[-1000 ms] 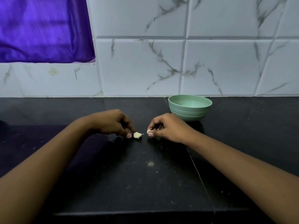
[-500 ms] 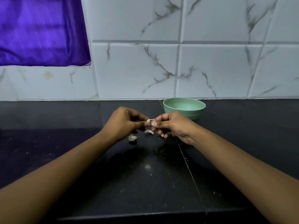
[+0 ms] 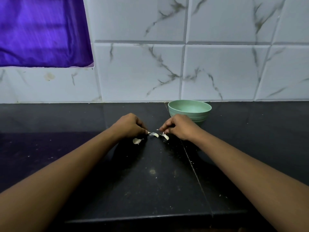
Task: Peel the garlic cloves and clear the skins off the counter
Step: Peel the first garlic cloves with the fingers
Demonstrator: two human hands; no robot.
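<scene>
**Garlic peeling: both hands low over pale scraps, centre of frame.**

Left hand (image 3: 130, 127): fingers curled, tips meeting the middle pale garlic scrap (image 3: 154, 135); whether it pinches or merely touches cannot be told. Right hand (image 3: 181, 128): fingers curled, tips closed on a small pale sliver (image 3: 160, 130), too small to tell clove from skin. Left pale garlic scrap (image 3: 137, 141) and right pale garlic scrap (image 3: 165, 136): loose on the black stone counter (image 3: 150, 181), each just beside the nearer hand. Mint-green ribbed round bowl (image 3: 189, 114): just behind the right hand, probably kept within reach to take cloves or skins. The hands work close together, likely so that peelings fall in one spot for clearing. Purple cloth (image 3: 41, 30): upper left, against the white marble-veined tiled wall (image 3: 217, 72).
</scene>
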